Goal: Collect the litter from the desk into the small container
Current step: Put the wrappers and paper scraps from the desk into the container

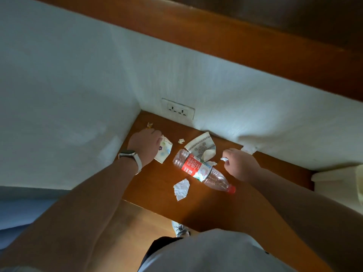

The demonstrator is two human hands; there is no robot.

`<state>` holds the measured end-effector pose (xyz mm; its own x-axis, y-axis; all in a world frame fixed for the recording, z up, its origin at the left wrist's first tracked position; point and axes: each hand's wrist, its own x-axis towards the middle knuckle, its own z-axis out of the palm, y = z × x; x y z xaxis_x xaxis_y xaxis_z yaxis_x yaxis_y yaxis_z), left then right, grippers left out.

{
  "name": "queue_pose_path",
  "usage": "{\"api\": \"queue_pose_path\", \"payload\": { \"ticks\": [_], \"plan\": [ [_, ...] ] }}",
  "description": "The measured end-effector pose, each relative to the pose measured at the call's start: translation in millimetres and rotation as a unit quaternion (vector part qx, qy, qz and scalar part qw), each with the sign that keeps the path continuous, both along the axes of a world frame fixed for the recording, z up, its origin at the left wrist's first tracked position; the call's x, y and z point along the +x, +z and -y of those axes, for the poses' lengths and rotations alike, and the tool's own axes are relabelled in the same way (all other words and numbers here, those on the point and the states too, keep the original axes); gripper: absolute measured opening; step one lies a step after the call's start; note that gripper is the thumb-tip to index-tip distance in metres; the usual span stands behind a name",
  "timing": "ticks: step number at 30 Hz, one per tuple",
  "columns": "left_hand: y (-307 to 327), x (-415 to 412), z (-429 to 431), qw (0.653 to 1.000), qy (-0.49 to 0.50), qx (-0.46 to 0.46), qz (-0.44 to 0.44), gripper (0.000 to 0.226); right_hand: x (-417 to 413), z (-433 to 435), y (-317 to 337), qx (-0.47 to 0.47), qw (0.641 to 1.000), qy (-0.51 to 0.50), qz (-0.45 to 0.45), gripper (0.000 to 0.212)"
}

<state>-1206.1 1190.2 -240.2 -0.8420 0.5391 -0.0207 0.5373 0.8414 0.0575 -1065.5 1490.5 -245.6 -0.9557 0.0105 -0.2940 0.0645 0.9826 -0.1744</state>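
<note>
Litter lies on a brown wooden desk [157, 199]. My left hand [146, 145] grips a flower-printed paper wrapper [165, 151] at the desk's far left. My right hand [240, 163] pinches a small white paper scrap [224, 159]. Between the hands lies an empty plastic bottle [202, 172] with a red label and red cap. Behind it is a bear-printed paper wrapper [202, 146]. A crumpled white tissue [181, 189] lies near the front edge. A tiny paper ball [181, 141] and a gold candy wrapper [150, 125] sit further back. No container is in view.
White walls meet at the desk's back left corner, with a double wall socket [177, 110] just above the surface. A wooden shelf [255, 46] runs overhead. A white curtain or cloth [337, 177] hangs at the right. A shoe [179, 229] shows on the wooden floor below.
</note>
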Motion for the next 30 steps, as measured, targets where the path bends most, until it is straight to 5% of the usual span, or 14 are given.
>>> {"api": "queue_pose_path", "payload": {
  "ticks": [7,15,30],
  "plan": [
    [46,19,-22,0.993,0.038,0.108,-0.033,0.026,10,-21,41,-0.037,0.997,-0.033,-0.059,0.021],
    [90,64,-111,0.960,0.029,0.271,0.061,0.021,54,-65,83,-0.080,0.983,-0.126,-0.110,0.011],
    [105,182,-332,0.939,-0.115,0.276,0.167,0.017,211,-196,118,-0.107,0.926,-0.331,-0.148,0.017]
  ]
}}
